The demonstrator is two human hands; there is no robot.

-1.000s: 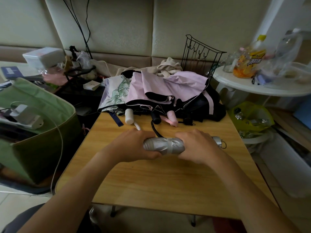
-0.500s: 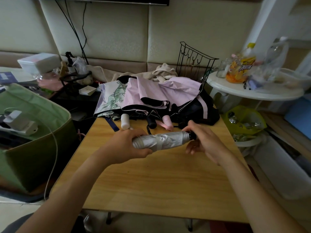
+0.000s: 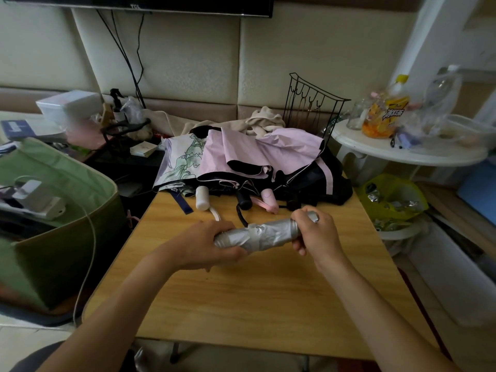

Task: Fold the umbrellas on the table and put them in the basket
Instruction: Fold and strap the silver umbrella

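Umbrella (image 3: pixel 257 234) one, silver, is rolled tight; both hands, left (image 3: pixel 206 245) and right (image 3: pixel 314 232), grip its ends above the surface (image 3: pixel 268 296). It is not yet in the green basket (image 3: pixel 61 237). More umbrellas (image 3: pixel 241 159) wait unfolded behind.

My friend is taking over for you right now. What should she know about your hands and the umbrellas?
Left hand: grips the handle end of the rolled silver folding umbrella, held just above the wooden table.
Right hand: grips the umbrella's other end, near its cap.
Done: the silver umbrella is collapsed and rolled up.
Left: put it in the green fabric basket to the left of the table. Then fold the unfolded umbrellas piled at the table's far edge: the white floral one, the lilac one and the black one. How many are in the pile is hard to tell.
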